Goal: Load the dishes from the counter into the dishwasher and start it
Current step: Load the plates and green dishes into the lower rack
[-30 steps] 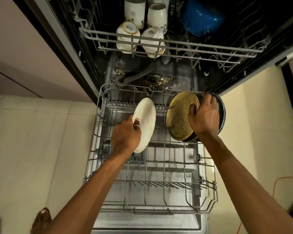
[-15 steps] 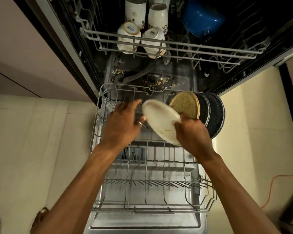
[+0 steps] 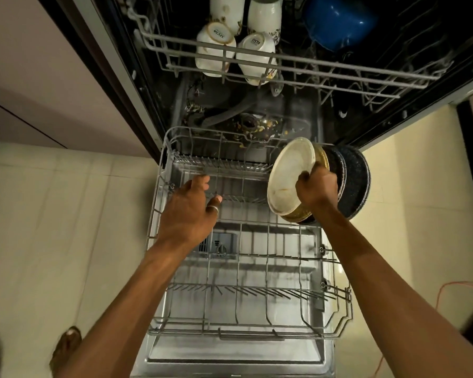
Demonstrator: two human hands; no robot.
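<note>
The dishwasher stands open with its lower rack pulled out over the door. My right hand grips a white plate by its right rim, holding it upright at the rack's far right. Just behind it stand a gold plate and dark speckled plates on edge. My left hand hovers over the rack's left half with fingers spread and nothing in it; a ring is on one finger. The upper rack holds white cups and a blue bowl.
Food bits lie around the filter on the tub floor. The detergent dispenser shows on the door under the rack. A cream tiled floor lies to both sides, with an orange cable at right and my foot at lower left.
The white plate passed from my left hand to my right hand and moved right, up against the gold plate. My left hand let go and now hangs open over the rack.
</note>
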